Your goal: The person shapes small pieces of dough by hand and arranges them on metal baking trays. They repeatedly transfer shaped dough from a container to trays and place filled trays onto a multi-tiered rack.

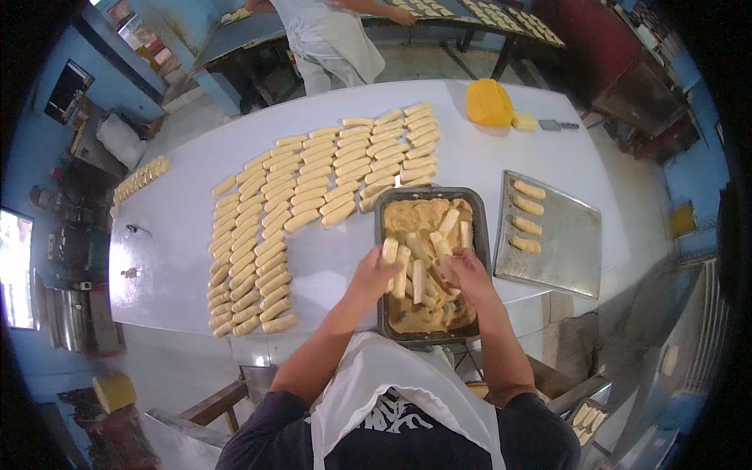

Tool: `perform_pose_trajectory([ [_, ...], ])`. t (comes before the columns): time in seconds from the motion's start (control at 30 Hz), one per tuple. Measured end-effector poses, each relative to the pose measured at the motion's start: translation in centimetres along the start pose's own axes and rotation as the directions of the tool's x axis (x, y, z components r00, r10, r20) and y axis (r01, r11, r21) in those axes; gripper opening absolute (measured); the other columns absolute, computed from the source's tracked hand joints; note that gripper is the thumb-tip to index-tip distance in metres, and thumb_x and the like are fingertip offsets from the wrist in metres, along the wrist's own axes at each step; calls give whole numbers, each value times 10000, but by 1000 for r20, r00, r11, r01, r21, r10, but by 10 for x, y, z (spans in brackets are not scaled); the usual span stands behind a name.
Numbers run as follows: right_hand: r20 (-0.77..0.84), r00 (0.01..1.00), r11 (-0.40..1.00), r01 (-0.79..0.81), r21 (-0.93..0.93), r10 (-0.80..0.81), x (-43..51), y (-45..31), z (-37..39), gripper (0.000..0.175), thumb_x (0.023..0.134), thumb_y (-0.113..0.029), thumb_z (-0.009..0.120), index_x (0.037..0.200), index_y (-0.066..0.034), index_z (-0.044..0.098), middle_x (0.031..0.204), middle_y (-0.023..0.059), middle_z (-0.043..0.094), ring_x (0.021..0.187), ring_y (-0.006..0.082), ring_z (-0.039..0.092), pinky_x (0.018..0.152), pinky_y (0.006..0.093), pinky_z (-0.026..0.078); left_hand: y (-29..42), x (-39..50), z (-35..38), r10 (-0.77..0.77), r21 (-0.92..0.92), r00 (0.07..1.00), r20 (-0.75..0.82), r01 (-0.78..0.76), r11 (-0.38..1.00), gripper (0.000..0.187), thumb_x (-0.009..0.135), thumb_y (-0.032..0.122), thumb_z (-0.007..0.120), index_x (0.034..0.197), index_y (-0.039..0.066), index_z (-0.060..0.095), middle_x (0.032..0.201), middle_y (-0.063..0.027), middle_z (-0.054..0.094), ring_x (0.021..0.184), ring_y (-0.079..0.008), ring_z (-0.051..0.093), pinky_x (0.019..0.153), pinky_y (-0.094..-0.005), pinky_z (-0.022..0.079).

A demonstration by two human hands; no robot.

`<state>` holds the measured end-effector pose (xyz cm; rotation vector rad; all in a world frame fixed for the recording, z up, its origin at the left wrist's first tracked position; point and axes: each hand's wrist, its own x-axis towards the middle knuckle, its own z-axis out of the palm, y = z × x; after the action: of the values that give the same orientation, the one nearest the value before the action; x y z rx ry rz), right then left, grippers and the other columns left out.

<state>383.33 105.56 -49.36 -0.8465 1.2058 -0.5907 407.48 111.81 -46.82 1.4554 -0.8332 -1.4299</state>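
Observation:
A dark rectangular pan [486, 235] filled with tan crumbs [405, 214] stands at the table edge before me. Over its left side, my left hand [376, 273] grips pale dough rolls [402, 271] standing nearly upright. My right hand [467, 273] has its fingers around other dough rolls [440, 247] above the pan's right half. More rolls [419, 282] lie loose on the crumbs between my hands, some lightly dusted. To the right, a metal baking sheet [552, 247] carries a short column of crumb-coated rolls [527, 205] along its left side.
Rows of plain dough rolls [311, 182] cover the middle of the white table [170, 252]. A yellow mass [489, 103], a small yellow block [524, 121] and a scraper [558, 125] lie at the far right. Across the table stands a person in a white apron [346, 35].

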Motion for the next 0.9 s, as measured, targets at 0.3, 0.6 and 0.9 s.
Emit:
perform_pose_trajectory([
  [0.3,-124,885,807,341,-483,-448,-14,2,-41,509,922,-103,702,1380,-25,495,1249,129,624,1057,251,631,879,362,533,38,74,35,235,808,968,91,-210,551,565,910,345,672,1349,4,568,1359,-228,584,1283,-384,539,1094,-447,420],
  [0.6,172,960,975,214,56,-221,-19,-13,57,581,966,-152,667,1485,-56,426,1411,149,534,1110,222,616,960,367,510,20,172,-109,161,957,973,-167,120,262,596,946,388,614,1317,-72,538,1327,-289,585,1318,-407,511,1113,-494,397],
  [0.9,37,964,852,-251,459,264,133,14,234,704,959,-159,653,1546,-17,292,1473,144,453,1254,270,541,1029,499,483,32,201,-144,-204,951,966,-162,208,229,824,805,567,720,1337,-45,572,1372,-234,601,1312,-378,539,1120,-506,375],
])
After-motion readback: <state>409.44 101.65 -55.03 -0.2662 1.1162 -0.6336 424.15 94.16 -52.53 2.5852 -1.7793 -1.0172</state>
